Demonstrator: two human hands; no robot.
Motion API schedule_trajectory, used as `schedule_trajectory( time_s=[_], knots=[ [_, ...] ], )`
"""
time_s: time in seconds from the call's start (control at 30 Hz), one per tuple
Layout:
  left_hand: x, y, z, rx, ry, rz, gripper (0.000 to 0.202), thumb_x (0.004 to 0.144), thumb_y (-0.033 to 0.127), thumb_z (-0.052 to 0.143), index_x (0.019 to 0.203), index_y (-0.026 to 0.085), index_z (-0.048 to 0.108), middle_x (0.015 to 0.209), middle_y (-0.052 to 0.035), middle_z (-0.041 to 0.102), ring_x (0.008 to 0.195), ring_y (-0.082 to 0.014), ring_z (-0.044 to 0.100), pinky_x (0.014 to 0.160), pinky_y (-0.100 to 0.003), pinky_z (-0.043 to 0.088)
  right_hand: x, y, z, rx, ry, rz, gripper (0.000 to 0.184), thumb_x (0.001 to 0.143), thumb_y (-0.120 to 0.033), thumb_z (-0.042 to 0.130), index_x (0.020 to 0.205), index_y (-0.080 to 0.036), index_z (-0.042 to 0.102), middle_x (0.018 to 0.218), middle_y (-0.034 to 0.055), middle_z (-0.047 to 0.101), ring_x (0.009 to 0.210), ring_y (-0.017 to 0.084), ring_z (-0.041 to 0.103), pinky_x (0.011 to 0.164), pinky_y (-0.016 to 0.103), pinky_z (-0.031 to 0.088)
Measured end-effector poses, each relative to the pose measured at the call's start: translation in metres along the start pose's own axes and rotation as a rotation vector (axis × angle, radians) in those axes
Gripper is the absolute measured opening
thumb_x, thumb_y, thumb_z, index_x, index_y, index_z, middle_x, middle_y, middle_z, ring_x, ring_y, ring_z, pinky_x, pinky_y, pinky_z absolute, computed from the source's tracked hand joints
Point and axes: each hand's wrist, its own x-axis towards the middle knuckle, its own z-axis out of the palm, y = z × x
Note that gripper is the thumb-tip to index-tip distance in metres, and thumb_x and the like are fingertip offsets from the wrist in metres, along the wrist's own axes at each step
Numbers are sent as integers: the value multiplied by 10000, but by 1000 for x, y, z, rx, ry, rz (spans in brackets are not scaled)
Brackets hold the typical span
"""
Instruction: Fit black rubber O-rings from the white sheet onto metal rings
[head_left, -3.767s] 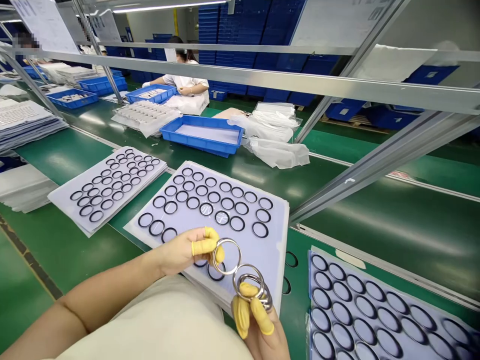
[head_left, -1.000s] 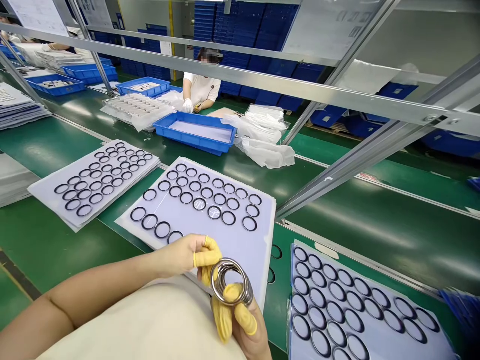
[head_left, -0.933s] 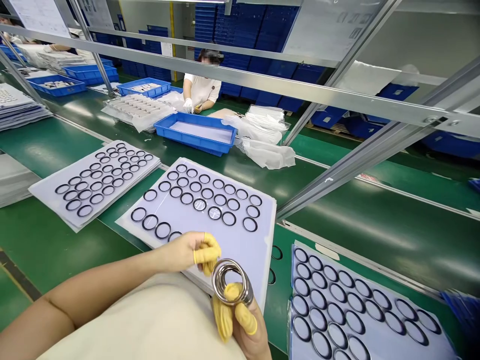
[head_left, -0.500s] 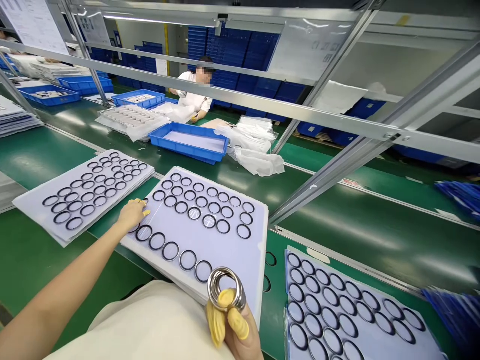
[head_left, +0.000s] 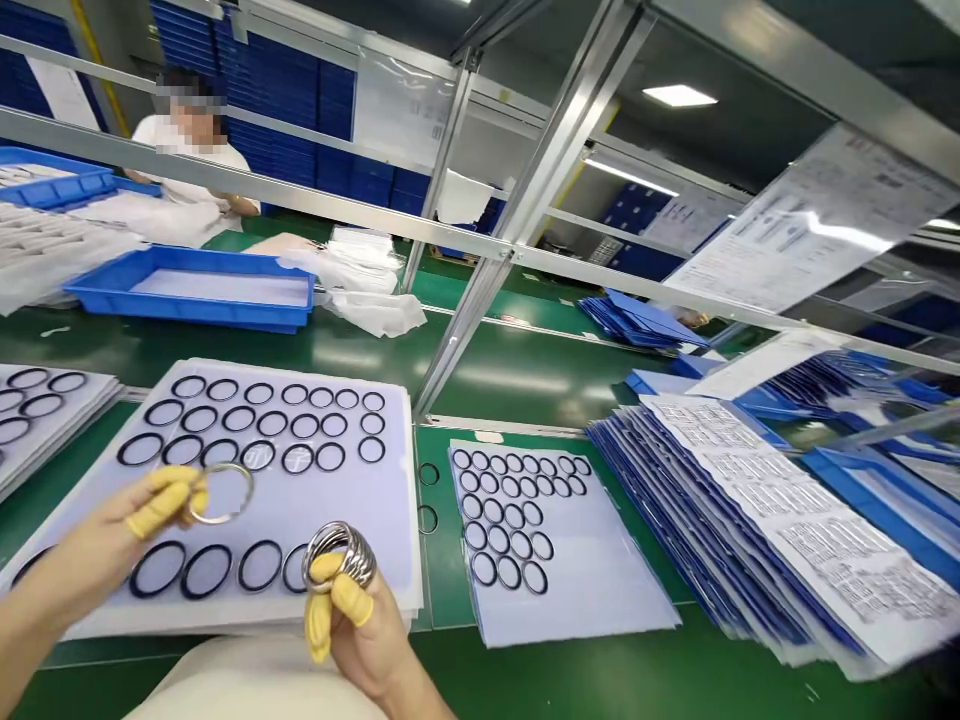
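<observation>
My left hand, its fingertips in yellow covers, pinches a single thin metal ring by its edge above the middle sheet stack. A bunch of shiny metal rings is gripped in my right hand, whose covered thumb and fingers reach into and around them. Beneath both hands lies a stack of pale sheets. Dark-rimmed rings form rows on its far part, and another row of rings runs along the near part, partly hidden by my hands.
Right of the stack, another pale sheet carries rows of rings; two loose rings lie between them. Blue-edged sheets are piled farther right. A metal frame post rises behind. Across the bench are a blue tray and a person.
The view has swung to the right. My left hand has come from the stack's left edge toward my right hand and now shows a ring. The right hand still holds its rings.
</observation>
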Motion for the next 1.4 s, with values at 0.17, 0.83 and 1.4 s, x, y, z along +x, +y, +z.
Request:
schedule_trajectory(
  time_s=[0.17,0.83,1.4],
  knots=[
    [-27,40,86,-298,-431,87,392,762,575,644,781,185,603,695,10,557,644,-129,448,645,-260,388,-5,-2,-5,-10,52,-30,416,688,-529,752,874,-163,685,418,-34,553,336,91,389,356,202,309],
    [-43,77,123,-335,-633,-10,356,744,464,674,704,143,524,591,36,531,506,-69,434,513,-210,341,-26,-13,-25,-165,-102,33,435,556,-613,782,726,-231,663,534,9,582,380,120,457,382,251,375],
    [-26,62,110,-43,-837,508,506,787,100,588,1279,195,515,1021,-62,645,955,-162,599,928,-347,458,-27,-60,6,-953,-369,-129,251,793,-229,709,1008,-359,714,938,-5,752,912,218,677,933,400,521]
  ],
)
